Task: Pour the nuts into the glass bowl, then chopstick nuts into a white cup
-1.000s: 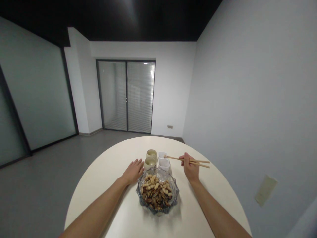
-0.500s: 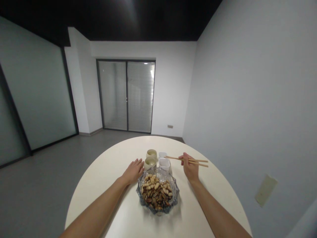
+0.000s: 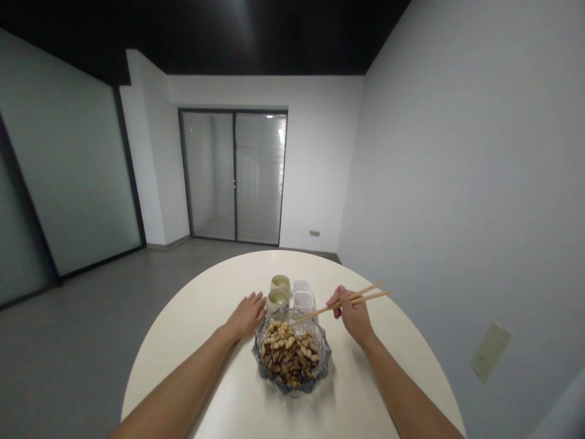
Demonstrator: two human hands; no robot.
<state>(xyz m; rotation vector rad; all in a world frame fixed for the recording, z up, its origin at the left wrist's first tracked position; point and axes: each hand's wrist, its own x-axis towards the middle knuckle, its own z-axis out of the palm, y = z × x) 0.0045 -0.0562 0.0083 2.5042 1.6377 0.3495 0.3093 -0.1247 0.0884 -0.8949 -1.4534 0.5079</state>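
My right hand (image 3: 351, 312) is closed around a pair of wooden chopsticks (image 3: 326, 308), right of the bowl. Their tips point left and down to the far inner side of a scalloped glass bowl (image 3: 323, 366), by the peanuts. Peanuts in shells (image 3: 280, 335) lie toward the back of the bowl, and brown, longish nuts (image 3: 287, 366) fill the front. My left hand (image 3: 247, 315) rests flat on the table with its fingers stretched out, beside the near greenish cup and the bowl's left rim. Whether the chopstick tips pinch anything is too small to tell.
Beyond the bowl stand two pale green cups, a near one (image 3: 277, 300) and a far one (image 3: 280, 283). To their right are two white square cups, near (image 3: 303, 302) and far (image 3: 301, 285). All stand on a round cream table (image 3: 219, 396). A white wall (image 3: 457, 183) rises at the right.
My right hand has turned and shifted slightly nearer, swinging the chopstick tips from above the white cups down to the bowl's far side. My left hand has stayed in place.
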